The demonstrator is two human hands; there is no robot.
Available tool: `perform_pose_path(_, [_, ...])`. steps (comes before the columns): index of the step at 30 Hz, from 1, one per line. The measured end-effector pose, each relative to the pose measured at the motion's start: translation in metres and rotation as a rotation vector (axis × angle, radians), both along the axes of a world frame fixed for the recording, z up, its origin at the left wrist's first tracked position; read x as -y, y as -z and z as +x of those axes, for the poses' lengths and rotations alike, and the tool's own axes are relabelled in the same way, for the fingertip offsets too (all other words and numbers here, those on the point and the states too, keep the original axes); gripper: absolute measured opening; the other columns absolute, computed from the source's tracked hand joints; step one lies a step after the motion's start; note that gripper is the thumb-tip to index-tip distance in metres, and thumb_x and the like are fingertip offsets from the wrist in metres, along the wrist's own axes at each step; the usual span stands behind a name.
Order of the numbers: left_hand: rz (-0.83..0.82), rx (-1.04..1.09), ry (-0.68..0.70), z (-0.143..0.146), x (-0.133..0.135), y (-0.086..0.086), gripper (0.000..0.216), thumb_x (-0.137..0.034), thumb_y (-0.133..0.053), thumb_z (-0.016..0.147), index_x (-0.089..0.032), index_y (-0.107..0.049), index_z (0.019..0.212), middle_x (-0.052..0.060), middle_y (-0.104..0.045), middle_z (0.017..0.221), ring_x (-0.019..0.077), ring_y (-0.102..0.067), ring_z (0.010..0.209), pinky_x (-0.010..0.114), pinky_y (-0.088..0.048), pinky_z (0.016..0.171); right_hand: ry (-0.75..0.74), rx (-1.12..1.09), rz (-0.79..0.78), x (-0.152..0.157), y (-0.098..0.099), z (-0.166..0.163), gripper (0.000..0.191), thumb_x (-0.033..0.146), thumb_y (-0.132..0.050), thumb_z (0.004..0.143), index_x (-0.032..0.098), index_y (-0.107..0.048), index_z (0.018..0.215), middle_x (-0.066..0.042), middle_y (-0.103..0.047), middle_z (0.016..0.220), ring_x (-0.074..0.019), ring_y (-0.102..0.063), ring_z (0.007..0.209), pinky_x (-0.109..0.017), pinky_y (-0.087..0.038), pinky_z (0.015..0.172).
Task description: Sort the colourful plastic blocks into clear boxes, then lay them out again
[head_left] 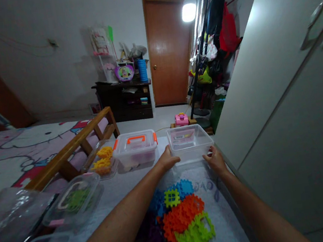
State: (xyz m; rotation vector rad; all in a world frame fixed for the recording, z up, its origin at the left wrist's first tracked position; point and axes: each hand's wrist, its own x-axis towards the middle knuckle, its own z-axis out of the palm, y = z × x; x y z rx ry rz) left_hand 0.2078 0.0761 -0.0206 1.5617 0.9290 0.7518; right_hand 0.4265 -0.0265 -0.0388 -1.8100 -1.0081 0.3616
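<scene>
A clear plastic box point(191, 155) without a lid stands at the far right of the cloth-covered table point(224, 209). My left hand point(168, 159) grips its near left corner, and my right hand point(214, 160) holds its near right side, fingers closed on the wall. Between my forearms lie interlocking plastic pieces, sorted by colour: orange pieces point(183, 217), yellow-green pieces point(195, 238), blue pieces point(186, 187) and purple pieces point(156, 240). My left forearm partly hides the blue and purple ones.
Left of the box sits a lidded box with orange clips point(136, 153). Farther left are a container of yellow pieces point(105, 166), a container of green pieces point(76, 200) and an open box with purple pieces point(45, 241). A wooden bed rail point(71, 151) borders the left; a wardrobe point(295, 116) the right.
</scene>
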Motion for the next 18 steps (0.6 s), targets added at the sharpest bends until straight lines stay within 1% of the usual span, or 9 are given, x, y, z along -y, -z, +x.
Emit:
perform_pose_path(1, [0.022, 0.013, 0.004, 0.001, 0.001, 0.002, 0.074, -0.009, -0.068, 0.063, -0.013, -0.045, 0.133, 0.014, -0.065, 0.125, 0.0278, -0.061, 0.118, 0.043, -0.047, 0.103, 0.003, 0.021, -0.011, -0.002, 0.001, -0.001, 0.041, 0.039, -0.061, 0.064, 0.020, -0.060, 0.100, -0.009, -0.069, 0.100, -0.0229, -0.065, 0.075, -0.040, -0.053, 0.078])
perform_pose_path(3, [0.094, 0.028, -0.027, 0.004, -0.001, 0.004, 0.066, -0.013, -0.070, 0.067, -0.014, -0.049, 0.130, 0.012, -0.065, 0.126, 0.0257, -0.061, 0.119, 0.042, -0.044, 0.107, 0.014, 0.032, -0.013, -0.007, 0.001, -0.003, 0.039, 0.037, -0.060, 0.065, 0.022, -0.060, 0.100, -0.008, -0.070, 0.102, -0.0224, -0.065, 0.074, -0.039, -0.053, 0.079])
perform_pose_path(6, [0.161, -0.008, -0.106, 0.011, -0.010, -0.001, 0.063, -0.013, -0.070, 0.071, -0.015, -0.050, 0.130, 0.013, -0.063, 0.130, 0.0249, -0.059, 0.122, 0.040, -0.041, 0.110, 0.025, 0.005, 0.008, -0.020, -0.002, -0.008, 0.038, 0.035, -0.059, 0.064, 0.023, -0.060, 0.100, -0.008, -0.071, 0.103, -0.0230, -0.065, 0.076, -0.038, -0.053, 0.081])
perform_pose_path(9, [0.135, -0.053, -0.155, 0.019, -0.024, -0.007, 0.064, -0.008, -0.067, 0.071, -0.015, -0.047, 0.131, 0.013, -0.062, 0.132, 0.0239, -0.059, 0.123, 0.038, -0.041, 0.110, 0.014, -0.060, 0.028, -0.039, -0.007, -0.011, 0.039, 0.033, -0.056, 0.063, 0.022, -0.060, 0.101, -0.008, -0.070, 0.103, -0.0243, -0.066, 0.082, -0.037, -0.052, 0.084])
perform_pose_path(12, [0.091, -0.087, -0.185, 0.026, -0.039, -0.009, 0.067, -0.006, -0.066, 0.068, -0.013, -0.044, 0.131, 0.015, -0.063, 0.129, 0.0256, -0.060, 0.120, 0.039, -0.043, 0.108, 0.002, -0.110, 0.028, -0.058, -0.009, -0.009, 0.044, 0.031, -0.053, 0.061, 0.022, -0.060, 0.104, -0.008, -0.070, 0.102, -0.0241, -0.067, 0.084, -0.035, -0.052, 0.082])
perform_pose_path(15, [0.063, -0.106, -0.210, 0.031, -0.050, -0.009, 0.070, -0.003, -0.065, 0.064, -0.013, -0.042, 0.129, 0.016, -0.063, 0.126, 0.0270, -0.061, 0.119, 0.038, -0.044, 0.106, -0.010, -0.139, 0.024, -0.074, -0.007, -0.004, 0.046, 0.028, -0.052, 0.060, 0.022, -0.059, 0.106, -0.006, -0.070, 0.103, -0.0233, -0.067, 0.086, -0.034, -0.053, 0.082])
perform_pose_path(18, [0.041, -0.108, -0.233, 0.035, -0.056, -0.008, 0.072, -0.001, -0.064, 0.061, -0.015, -0.041, 0.127, 0.015, -0.062, 0.127, 0.0267, -0.061, 0.119, 0.036, -0.044, 0.105, -0.048, -0.172, 0.026, -0.084, -0.003, -0.001, 0.048, 0.025, -0.051, 0.060, 0.021, -0.058, 0.107, -0.006, -0.070, 0.106, -0.0219, -0.067, 0.090, -0.032, -0.053, 0.083])
